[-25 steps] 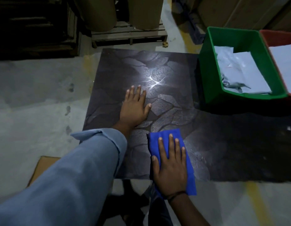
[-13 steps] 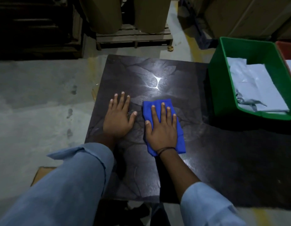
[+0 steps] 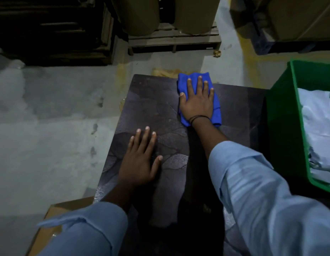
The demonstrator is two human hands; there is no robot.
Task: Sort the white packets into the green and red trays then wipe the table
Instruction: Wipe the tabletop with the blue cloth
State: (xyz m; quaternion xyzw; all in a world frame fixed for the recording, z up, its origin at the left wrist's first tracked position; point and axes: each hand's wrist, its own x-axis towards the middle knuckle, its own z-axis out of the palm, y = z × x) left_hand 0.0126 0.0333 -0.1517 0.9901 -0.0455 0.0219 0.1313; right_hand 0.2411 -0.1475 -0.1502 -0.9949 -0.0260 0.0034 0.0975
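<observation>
My right hand lies flat, fingers spread, on a blue cloth, pressing it onto the dark stone-patterned table at the far edge. Part of the cloth hangs past that edge. My left hand rests palm-down and empty on the table's near left part. The green tray stands at the right edge of the view with white packets piled inside. The red tray is out of view.
A wooden pallet carrying large brown rolls stands beyond the table. Dark pallets are stacked at the back left. A cardboard box sits by the table's near left corner. Grey concrete floor lies to the left.
My right hand has pushed the blue cloth from the table's near edge across to its far edge. My left hand stays flat on the table. The view has shifted, putting the red tray out of frame.
</observation>
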